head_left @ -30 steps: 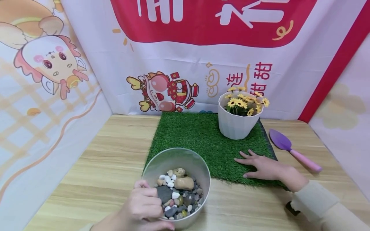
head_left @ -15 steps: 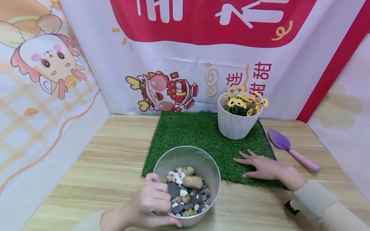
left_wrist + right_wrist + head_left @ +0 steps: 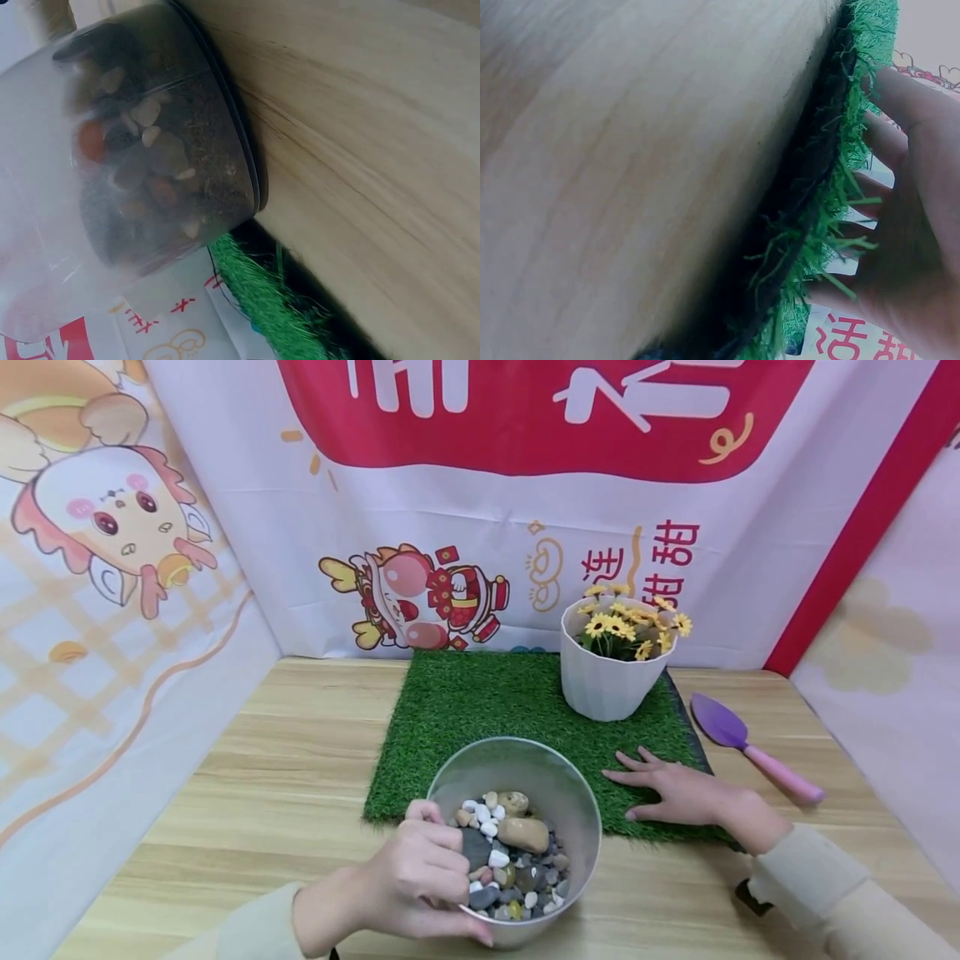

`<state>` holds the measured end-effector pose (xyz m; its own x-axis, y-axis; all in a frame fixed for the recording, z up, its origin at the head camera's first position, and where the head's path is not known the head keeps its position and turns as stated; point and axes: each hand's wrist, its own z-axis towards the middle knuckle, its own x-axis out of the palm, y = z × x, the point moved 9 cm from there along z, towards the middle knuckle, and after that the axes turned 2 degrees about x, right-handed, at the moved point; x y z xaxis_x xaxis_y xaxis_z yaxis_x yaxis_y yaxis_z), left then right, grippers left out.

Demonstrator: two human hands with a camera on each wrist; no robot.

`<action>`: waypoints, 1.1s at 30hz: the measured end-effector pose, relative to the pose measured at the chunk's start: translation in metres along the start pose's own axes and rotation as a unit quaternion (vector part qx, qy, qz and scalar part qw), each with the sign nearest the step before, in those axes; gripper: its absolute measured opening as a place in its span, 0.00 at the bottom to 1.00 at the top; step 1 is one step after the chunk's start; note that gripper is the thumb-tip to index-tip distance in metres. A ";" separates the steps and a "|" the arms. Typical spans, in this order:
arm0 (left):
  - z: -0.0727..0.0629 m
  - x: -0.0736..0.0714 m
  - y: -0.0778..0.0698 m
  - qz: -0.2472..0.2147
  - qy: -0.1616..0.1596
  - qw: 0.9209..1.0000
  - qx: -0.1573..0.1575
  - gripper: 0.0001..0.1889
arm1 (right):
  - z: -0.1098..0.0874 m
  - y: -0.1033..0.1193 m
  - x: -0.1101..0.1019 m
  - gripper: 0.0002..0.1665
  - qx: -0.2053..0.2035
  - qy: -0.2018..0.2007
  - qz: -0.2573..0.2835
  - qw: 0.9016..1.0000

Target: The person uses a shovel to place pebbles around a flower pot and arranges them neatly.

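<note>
A clear plastic bucket point(image 3: 581, 868) with mixed stones point(image 3: 523, 835) inside stands at the front of the table, overlapping the mat's near edge in the head view. My left hand point(image 3: 420, 877) grips its rim on the left side, fingers curled over it and thumb outside. Through the bucket wall point(image 3: 45, 202) in the left wrist view, pebbles point(image 3: 150, 157) show above a dark base close to the wood. My right hand point(image 3: 675, 789) rests on the near right part of a green artificial grass mat point(image 3: 480, 702), fingers spread; the right wrist view shows the fingers at the mat's edge point(image 3: 832, 195).
A white pot point(image 3: 611, 685) with yellow flowers point(image 3: 618, 625) stands on the mat's back right. To its right, a purple trowel with a pink handle point(image 3: 783, 774) lies on the wooden table point(image 3: 300, 727). Printed cloth point(image 3: 517, 502) walls the back and sides.
My left hand has moved the bucket of stones to the right along the mat's near edge. The right hand keeps its place on the mat. The view has shifted slightly.
</note>
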<state>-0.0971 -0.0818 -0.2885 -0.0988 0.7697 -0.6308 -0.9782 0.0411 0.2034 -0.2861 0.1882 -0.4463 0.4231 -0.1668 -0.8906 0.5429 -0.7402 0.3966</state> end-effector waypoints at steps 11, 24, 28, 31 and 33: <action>0.005 0.011 0.004 -0.010 0.009 1.000 0.005 0.30 | 0.002 0.005 0.002 0.42 -0.002 0.001 0.003 1.000; 0.010 0.020 0.004 0.018 -0.008 1.000 0.009 0.28 | -0.002 -0.002 -0.003 0.42 0.010 0.000 0.000 1.000; 0.010 0.022 0.003 0.030 -0.007 0.999 0.009 0.28 | -0.002 -0.002 -0.002 0.41 0.008 0.003 0.002 1.000; 0.006 0.024 0.003 0.042 0.007 0.999 0.004 0.27 | -0.002 -0.001 -0.002 0.40 0.006 0.001 0.002 1.000; 0.002 0.024 0.004 0.046 0.024 0.999 -0.003 0.25 | 0.000 0.000 -0.002 0.41 0.004 0.001 0.003 1.000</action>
<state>-0.1028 -0.0617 -0.3013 -0.1971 0.7388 -0.6445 -0.9658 -0.0331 0.2573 -0.2868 0.1886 -0.4441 0.4278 -0.1704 -0.8877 0.5337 -0.7450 0.4002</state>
